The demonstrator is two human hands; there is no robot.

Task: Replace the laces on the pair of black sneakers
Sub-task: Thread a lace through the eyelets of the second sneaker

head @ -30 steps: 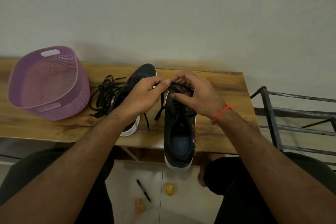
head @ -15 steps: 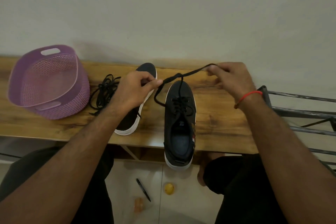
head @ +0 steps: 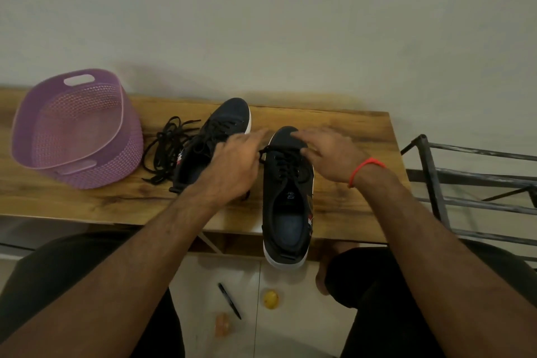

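Note:
Two black sneakers with white soles lie on the wooden table (head: pixel 354 197). The right sneaker (head: pixel 287 203) points away from me, its heel hanging over the front edge, and a black lace (head: pixel 286 163) is threaded and tied across it. The left sneaker (head: pixel 209 139) lies angled behind my left hand, partly hidden. My left hand (head: pixel 232 163) hovers with straight fingers just left of the right sneaker's toe. My right hand (head: pixel 328 154) hovers with spread fingers over that toe. Neither hand holds anything. A loose pile of black laces (head: pixel 165 151) lies left of the left sneaker.
A purple plastic basket (head: pixel 78 128) lies tipped on the table's left end. A dark metal rack (head: pixel 465 183) stands to the right of the table. On the floor below lie a black pen (head: pixel 229 301), a yellow object (head: pixel 270 298) and an orange object (head: pixel 222 325).
Both hands pulled the lace ends apart, then let them go. They have come back over the right sneaker's toe with fingers straightened, and the lace lies tied on the sneaker.

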